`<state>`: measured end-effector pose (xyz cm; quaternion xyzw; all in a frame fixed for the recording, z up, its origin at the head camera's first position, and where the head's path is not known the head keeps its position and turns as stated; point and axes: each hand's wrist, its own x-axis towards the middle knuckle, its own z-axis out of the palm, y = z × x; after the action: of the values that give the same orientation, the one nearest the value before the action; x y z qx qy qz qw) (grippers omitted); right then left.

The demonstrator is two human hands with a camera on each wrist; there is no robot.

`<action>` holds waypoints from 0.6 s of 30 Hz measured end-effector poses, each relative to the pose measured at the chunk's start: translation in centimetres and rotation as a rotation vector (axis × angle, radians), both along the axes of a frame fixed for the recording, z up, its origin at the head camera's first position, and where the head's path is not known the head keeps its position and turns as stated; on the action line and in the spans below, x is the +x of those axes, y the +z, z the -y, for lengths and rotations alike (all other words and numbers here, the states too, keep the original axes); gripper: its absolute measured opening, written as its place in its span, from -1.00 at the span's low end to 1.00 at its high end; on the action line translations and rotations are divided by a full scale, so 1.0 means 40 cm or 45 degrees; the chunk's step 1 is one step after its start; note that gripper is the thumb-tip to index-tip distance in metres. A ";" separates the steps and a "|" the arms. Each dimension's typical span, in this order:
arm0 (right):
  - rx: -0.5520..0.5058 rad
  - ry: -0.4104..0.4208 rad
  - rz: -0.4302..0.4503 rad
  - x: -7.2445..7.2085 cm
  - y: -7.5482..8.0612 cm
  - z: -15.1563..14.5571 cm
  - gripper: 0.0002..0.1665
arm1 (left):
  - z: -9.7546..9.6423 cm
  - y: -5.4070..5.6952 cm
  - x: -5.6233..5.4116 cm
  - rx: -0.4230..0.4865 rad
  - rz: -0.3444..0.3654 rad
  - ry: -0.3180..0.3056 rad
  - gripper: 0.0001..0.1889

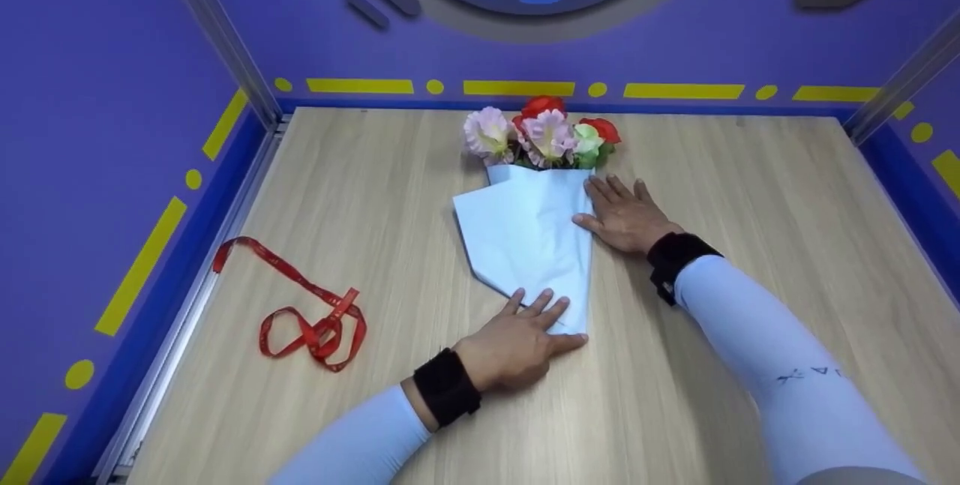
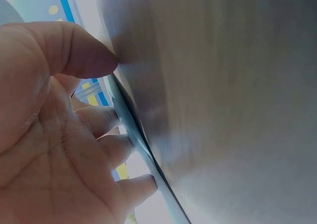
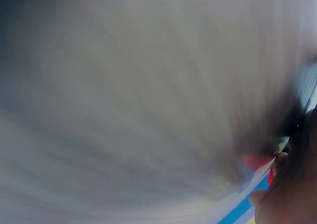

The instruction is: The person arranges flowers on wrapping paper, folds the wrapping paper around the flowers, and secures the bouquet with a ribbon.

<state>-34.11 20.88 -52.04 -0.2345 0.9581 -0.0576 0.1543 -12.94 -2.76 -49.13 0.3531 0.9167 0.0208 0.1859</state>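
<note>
A bouquet of artificial flowers [image 1: 550, 134], pink, red and pale green, lies on the table with its heads toward the back wall. Light blue wrapping paper [image 1: 517, 226] is folded around its lower part, one pointed flap spreading left. My left hand [image 1: 517, 346] rests on the paper's bottom end, fingers spread and thumb at the lower right corner. In the left wrist view, the fingertips [image 2: 143, 187] press on the paper edge close over the tabletop. Along the upper right edge of the paper lies my right hand [image 1: 626, 215], fingers extended. The right wrist view shows mostly blurred tabletop.
A red ribbon [image 1: 326, 339] lies loosely looped on the wooden table [image 1: 405, 163], left of the bouquet. Blue-purple panels [image 1: 360, 58] with yellow marks stand behind and at both sides. A metal rail [image 1: 202, 290] runs along the table's left edge.
</note>
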 end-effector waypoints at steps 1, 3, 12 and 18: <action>-0.004 -0.006 -0.004 0.003 0.000 -0.001 0.13 | -0.001 -0.001 0.000 -0.001 -0.001 -0.001 -0.41; -0.018 -0.022 -0.015 0.011 0.001 -0.002 0.10 | -0.003 -0.001 0.000 -0.008 -0.004 -0.004 -0.42; -0.086 0.017 -0.113 0.139 -0.003 -0.002 -0.03 | -0.005 0.003 0.002 -0.001 -0.001 0.000 -0.42; -0.122 0.137 -0.107 0.270 -0.012 -0.020 0.06 | -0.005 -0.003 0.002 0.004 -0.009 -0.014 -0.42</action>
<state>-23.29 21.69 -52.50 -0.2949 0.9459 -0.0852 0.1053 -12.85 -2.56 -49.25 0.3586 0.9154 0.0198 0.1821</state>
